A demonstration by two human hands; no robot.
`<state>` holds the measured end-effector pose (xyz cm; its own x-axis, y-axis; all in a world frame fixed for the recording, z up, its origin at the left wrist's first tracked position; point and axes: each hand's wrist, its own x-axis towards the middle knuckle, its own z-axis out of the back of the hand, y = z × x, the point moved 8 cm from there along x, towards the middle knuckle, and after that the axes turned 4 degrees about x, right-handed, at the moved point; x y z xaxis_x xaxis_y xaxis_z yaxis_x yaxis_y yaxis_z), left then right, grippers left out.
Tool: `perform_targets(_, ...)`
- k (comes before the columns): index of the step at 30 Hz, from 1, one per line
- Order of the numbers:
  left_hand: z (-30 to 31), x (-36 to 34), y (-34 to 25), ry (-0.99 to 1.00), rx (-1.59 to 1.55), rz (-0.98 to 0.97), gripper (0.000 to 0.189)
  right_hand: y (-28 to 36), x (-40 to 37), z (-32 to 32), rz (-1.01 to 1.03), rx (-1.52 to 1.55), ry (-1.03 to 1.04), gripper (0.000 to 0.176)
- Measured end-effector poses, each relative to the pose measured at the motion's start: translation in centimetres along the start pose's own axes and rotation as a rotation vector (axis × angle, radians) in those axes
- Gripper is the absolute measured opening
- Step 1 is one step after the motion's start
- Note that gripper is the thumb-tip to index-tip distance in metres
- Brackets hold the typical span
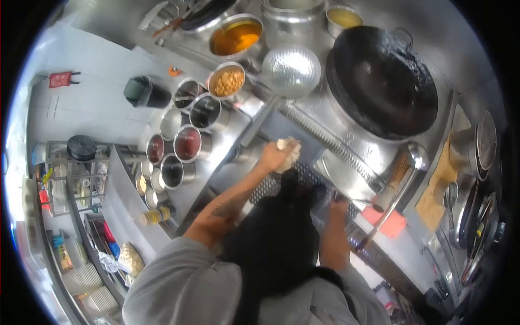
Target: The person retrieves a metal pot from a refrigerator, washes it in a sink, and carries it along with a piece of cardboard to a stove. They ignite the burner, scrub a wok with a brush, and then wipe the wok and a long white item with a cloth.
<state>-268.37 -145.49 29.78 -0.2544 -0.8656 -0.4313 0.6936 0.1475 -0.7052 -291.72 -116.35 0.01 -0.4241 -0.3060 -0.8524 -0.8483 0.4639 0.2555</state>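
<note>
My left hand (275,155) is closed on a crumpled off-white cloth (289,154), held over the grey metal surface at the stove's front edge. Below the cloth lies a perforated metal plate (265,189). My right hand (338,208) is low at my right side, by the counter's front edge; its fingers are blurred and partly hidden. Close to that hand, a long-handled ladle (418,156) rests slanting beside a bamboo brush (398,174). A large perforated strainer (291,71) sits beyond my left hand, its handle pointing toward me.
A big black wok (382,81) stands on the burner at the right. To the left are several sauce pots (188,143), a pot of fried pieces (228,81) and a pot of orange oil (236,38). A pink cloth (385,221) lies on the right.
</note>
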Motion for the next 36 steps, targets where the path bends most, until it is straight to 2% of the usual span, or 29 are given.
perform_targets(2,1.0,-4.4,0.9,0.105,-0.214,0.07,0.043,2.0,0.9,2.8,0.181,-0.028,-0.166,0.043)
perform_targets(4,0.8,-7.1,5.9,0.092,-0.221,0.081,0.041,3.4,-3.2,-0.7,0.211,-0.073,-0.127,0.039)
perform_targets(6,0.3,-9.7,10.6,0.078,-0.235,0.093,0.04,4.3,-1.4,1.0,0.241,-0.198,-0.113,0.038)
perform_targets(8,-0.9,-12.6,16.1,0.106,-0.323,0.354,0.038,5.8,-1.9,2.1,0.275,-0.313,-0.107,0.037)
perform_targets(10,-2.0,-14.6,18.7,0.088,-0.435,0.418,0.038,6.5,-4.4,0.1,0.324,-0.482,-0.025,0.042)
perform_targets(11,-2.2,-15.2,20.2,0.067,-0.366,0.438,0.038,6.8,-5.4,-0.5,0.323,-0.505,0.01,0.044)
perform_targets(12,-2.6,-15.6,21.9,0.045,-0.293,0.452,0.038,7.7,-5.1,-0.1,0.334,-0.523,0.013,0.044)
perform_targets(14,-4.0,-15.8,23.9,0.043,-0.395,0.407,0.04,8.2,-2.2,1.2,0.129,-0.457,0.116,0.046)
perform_targets(15,-3.0,-16.5,22.4,0.036,-0.386,0.387,0.04,8.4,-1.8,0.9,0.166,-0.52,0.182,0.051)
perform_targets(17,-2.3,-16.7,22.2,0.037,-0.381,0.352,0.039,7.4,-2.2,-0.5,0.194,-0.534,0.144,0.051)
perform_targets(20,-2.5,-17.3,25.5,0.051,-0.436,0.329,0.049,8.1,-2.5,-0.3,0.251,-0.543,0.053,0.051)
perform_targets(22,-3.2,-17.7,29.5,-0.079,-0.441,0.325,0.043,9.8,-0.4,1.5,0.287,-0.814,0.043,0.044)
perform_targets(23,-3.1,-18.2,29.9,-0.021,-0.519,0.391,0.041,9.5,-1.5,2.1,0.247,-0.893,-0.06,0.045)
perform_targets(24,-2.5,-19.0,28.9,0.049,-0.591,0.452,0.04,9.6,-1.6,2.4,0.237,-0.979,-0.006,0.04)
perform_targets(25,-0.1,-20.2,25.8,0.052,-0.498,0.516,0.038,10.4,-0.7,2.6,0.297,-1.108,0.011,0.04)
perform_targets(26,-0.4,-20.1,25.4,0.075,-0.537,0.457,0.036,10.8,-0.3,3.9,0.408,-1.29,0.019,0.04)
perform_targets(27,-1.2,-20.2,24.8,0.138,-0.714,0.47,0.038,11.3,0.2,4.9,0.543,-1.499,-0.007,0.041)
perform_targets(28,-0.2,-20.5,25.4,0.132,-0.348,0.477,0.04,11.0,0.4,5.4,0.656,-1.665,-0.066,0.041)
perform_targets(29,0.1,-20.5,22.4,0.143,-0.482,0.444,0.05,10.1,0.5,5.1,0.724,-1.759,-0.13,0.042)
perform_targets(30,-0.9,-19.5,24.8,0.175,-0.406,0.459,0.053,9.2,0.5,4.5,0.753,-1.797,-0.192,0.042)
perform_targets(31,-4.0,-17.3,30.6,0.367,-0.498,0.451,0.075,8.3,0.5,4.4,0.772,-1.803,-0.25,0.043)
perform_targets(32,-4.0,-16.7,27.4,0.406,-0.417,0.42,0.075,7.9,1.5,4.9,0.825,-1.792,-0.31,0.044)
perform_targets(33,-4.7,-16.4,23.1,0.449,-0.361,0.399,0.075,6.3,5.9,6.5,1.003,-1.845,-0.4,0.044)
perform_targets(34,-5.8,-16.0,19.6,0.495,-0.306,0.378,0.074,7.4,-5.4,2.7,0.619,-1.327,-0.355,0.049)
perform_targets(36,-8.1,-15.2,14.6,0.589,-0.233,0.317,0.074,8.6,-11.5,-1.1,0.543,-1.473,-0.293,0.06)
